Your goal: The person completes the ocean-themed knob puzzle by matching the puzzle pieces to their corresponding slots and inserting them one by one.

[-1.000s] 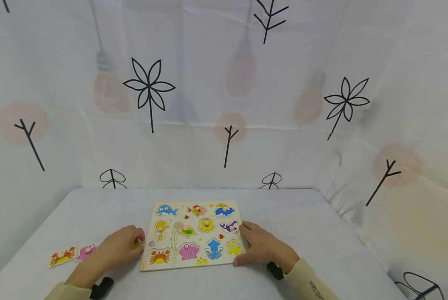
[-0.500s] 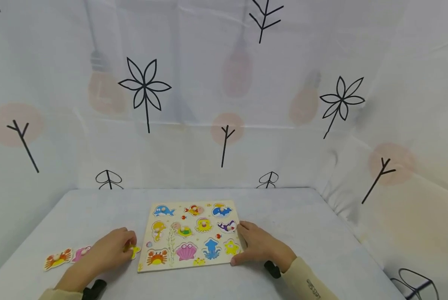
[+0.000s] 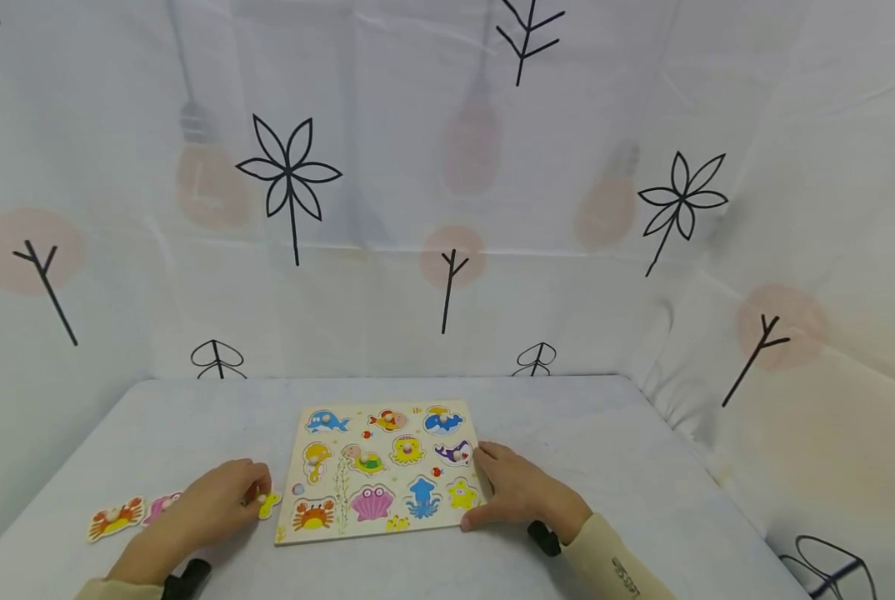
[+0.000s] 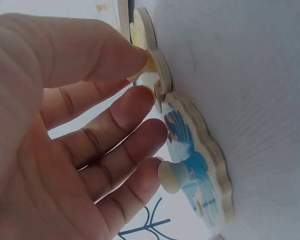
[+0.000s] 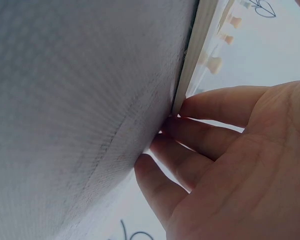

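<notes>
A pale wooden peg puzzle board [image 3: 342, 533] with sea-animal shapes lies on the white table. Just off its left edge, my left hand [image 3: 218, 504] pinches a small yellow puzzle piece [image 3: 269, 505] low at the table. In the left wrist view, the thumb presses on this yellow piece [image 4: 145, 37], beside a blue knobbed piece [image 4: 192, 165] near the other fingertips. My right hand [image 3: 526, 492] rests along the board's right edge, thumb near the front corner. Extended fingers [image 5: 210, 107] touch the board's side [image 5: 197, 55] and the tabletop.
An orange crab piece [image 3: 115, 518] and a pink piece [image 3: 161, 507] lie on the table left of the left hand, which partly covers the pink one. A patterned white cloth [image 3: 387, 317] hangs behind the table.
My left hand has shifted slightly away from the board and down, and more of the yellow piece shows by its fingers. My right hand keeps its place at the board; the view turned a little.
</notes>
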`<state>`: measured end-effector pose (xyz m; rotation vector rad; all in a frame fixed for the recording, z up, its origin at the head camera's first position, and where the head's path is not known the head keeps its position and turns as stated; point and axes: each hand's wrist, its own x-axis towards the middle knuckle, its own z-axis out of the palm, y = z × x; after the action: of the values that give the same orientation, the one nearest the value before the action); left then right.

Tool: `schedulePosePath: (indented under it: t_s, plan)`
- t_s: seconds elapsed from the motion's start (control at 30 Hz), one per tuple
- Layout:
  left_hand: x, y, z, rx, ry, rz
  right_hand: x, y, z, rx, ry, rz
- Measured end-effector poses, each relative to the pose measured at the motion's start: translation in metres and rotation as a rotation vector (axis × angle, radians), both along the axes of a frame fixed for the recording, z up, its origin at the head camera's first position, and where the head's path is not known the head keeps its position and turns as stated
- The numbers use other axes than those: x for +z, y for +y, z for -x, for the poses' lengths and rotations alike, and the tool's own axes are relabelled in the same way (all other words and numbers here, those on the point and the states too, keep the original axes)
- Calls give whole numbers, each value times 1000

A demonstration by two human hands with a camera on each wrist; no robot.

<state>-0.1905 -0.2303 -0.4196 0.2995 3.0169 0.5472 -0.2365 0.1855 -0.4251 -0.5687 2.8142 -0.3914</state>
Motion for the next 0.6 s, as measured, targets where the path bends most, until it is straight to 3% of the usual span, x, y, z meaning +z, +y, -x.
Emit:
schedulePosePath:
  t_s: [0.6]
  plan:
    - [3, 2, 1, 14, -8, -25, -2, 1, 2, 7, 3, -6]
